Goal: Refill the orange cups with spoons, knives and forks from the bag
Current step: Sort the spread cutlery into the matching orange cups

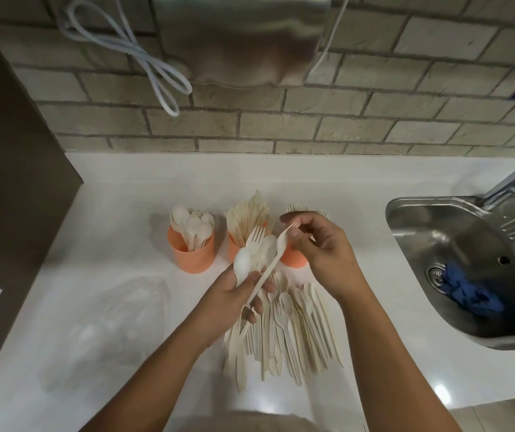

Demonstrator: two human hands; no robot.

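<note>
Loose cutlery [284,332] lies heaped on the counter [125,198], beside the clear bag [109,322]. Left hand [234,294] grips a bunch of spoons and forks [243,263]; right hand [321,254] pinches one fork [276,254] near its head. Behind stand orange cups: left cup [192,254] holds spoons, middle cup [233,249] knives, right cup [293,260] forks.

2 bare arms reach in, the left arm [169,363] on the left of the pile of cutlery [293,338], the right arm [384,347] on its right. the left hand [243,294], above the pile's far end, grips a bunch of spoons and forks [259,247]. the right hand [321,247], just beyond the pile, pinches 1 fork [276,251] by its head.
</note>
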